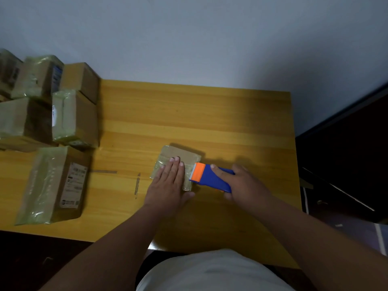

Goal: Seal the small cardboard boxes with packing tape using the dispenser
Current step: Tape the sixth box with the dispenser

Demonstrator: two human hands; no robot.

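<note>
White shirt front [210, 271] nearest, bottom centre, both forearms reaching out over the bench [210, 114].

Left hand [168, 185] lies flat on the small box [182, 155], fingers [175, 164] straight and close together, pressing down, not gripping. Box sits mid-bench, already glossy with tape over most of its top and near side.

Right hand [241, 183] wraps the blue dispenser [212, 178]; its fingers clamp round the handle, index laid along the top. The orange cutter head [198, 170] touches the box's right edge, just beside the left fingertips.

Risks, as judgement:
- Serrated blade is very close to the left fingers; a jerk to cut the tape could nick them.
- Box is small and light; if the left palm lifts early, the pull of the tape could drag or tip it.
- Tearing at a bad angle could leave a ragged tail or let the tape fold onto itself.
- Cannot tell whether the tape is still joined to the roll; contact point is hidden by the head.

Further left, a taped box with label [58, 183] near the bench edge; two tape scraps [137, 184] stuck on the wood between it and the hands. Far left, a stack of taped boxes [63, 114], well apart from the work. Grey wall [210, 38] behind.
</note>
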